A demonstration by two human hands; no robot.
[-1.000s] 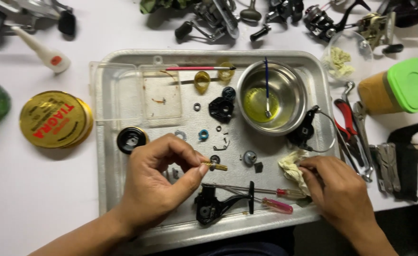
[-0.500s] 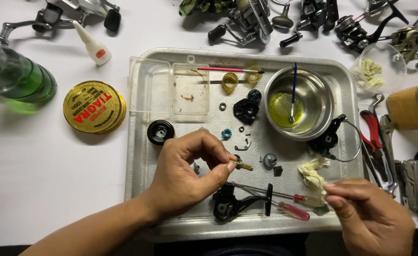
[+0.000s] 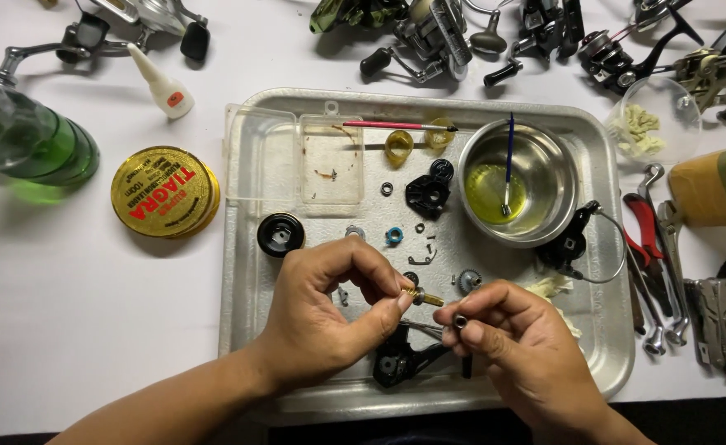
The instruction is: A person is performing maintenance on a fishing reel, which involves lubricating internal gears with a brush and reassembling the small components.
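A small brass pin (image 3: 423, 296) is pinched between the thumb and forefinger of the left hand (image 3: 330, 317), above the near middle of the metal tray (image 3: 243, 272), with its free end pointing to the right. Just beside it, the right hand (image 3: 515, 346) closes its fingertips on a small dark ring (image 3: 460, 320), so both hands are shut on their parts and the two parts are near but not touching. Under the hands a black reel part (image 3: 396, 363) lies on the tray, partly hidden. Farther on the tray there are a blue ring (image 3: 394, 236), a black knob (image 3: 280, 234), a black gear housing (image 3: 427, 194) and a clear plastic box (image 3: 330, 169). A steel bowl (image 3: 552, 177) with yellow liquid stands at the right side of the tray, and a blue brush (image 3: 509, 156) leans in it. A red brush (image 3: 387, 125) lies along the far side. Outside the tray, on the white bench (image 3: 66, 305), a round gold tin (image 3: 165, 191) and a green bottle (image 3: 33, 148) are on the left, pliers (image 3: 647, 235) on the right, and several fishing reels (image 3: 429, 37) along the far edge.
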